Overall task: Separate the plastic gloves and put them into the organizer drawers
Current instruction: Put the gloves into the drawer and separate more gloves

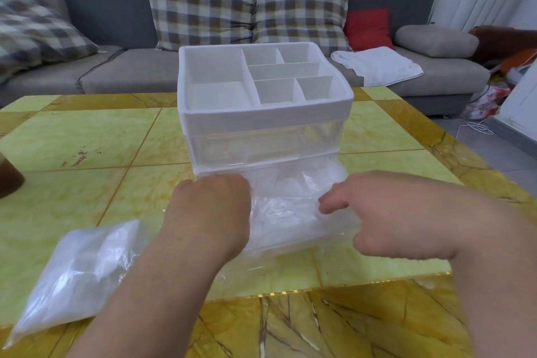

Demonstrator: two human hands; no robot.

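I see yellow-green tiled table (87,136), white organizer (261,122) standing mid-table. Bottom drawer (290,244) pulled out toward me, crumpled plastic gloves (284,206) inside. Sealed bag (78,270) of clear plastic lies near left. Left hand (212,209) reaches into drawer's left side, fingers folded out of sight — grip unreadable. Right hand (386,218) over drawer's right side — fingers (334,203) loosely bent, tips on gloves.
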